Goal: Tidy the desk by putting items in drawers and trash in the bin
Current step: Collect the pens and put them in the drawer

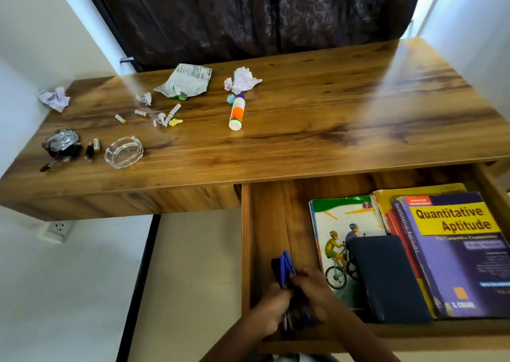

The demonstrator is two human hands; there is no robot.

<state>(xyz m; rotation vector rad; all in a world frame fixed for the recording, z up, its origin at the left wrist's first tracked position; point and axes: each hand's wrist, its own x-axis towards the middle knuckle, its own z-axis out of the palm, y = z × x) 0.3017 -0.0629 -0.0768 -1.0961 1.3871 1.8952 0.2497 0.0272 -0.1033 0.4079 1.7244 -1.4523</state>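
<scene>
Inside the open right drawer (276, 210), my left hand (271, 310) and my right hand (314, 292) are both closed around a bundle of blue and black pens (284, 268), low in the drawer's left part. Books lie in the drawer's right part, the top one a purple and yellow book (458, 251), with a dark blue notebook (386, 276) and a cycling-cover book (339, 232) beside it. On the desk top (331, 119) lie a glue bottle (236, 112), crumpled papers (241, 79), a torn wrapper (185, 81), several batteries (120, 119) and a foil ball (61, 141).
A glass ashtray (123, 152) stands near the desk's front left. Another paper ball (53, 99) sits at the far left corner. A dark curtain (248, 11) hangs behind the desk. A wall socket (57, 230) is below the desk on the left.
</scene>
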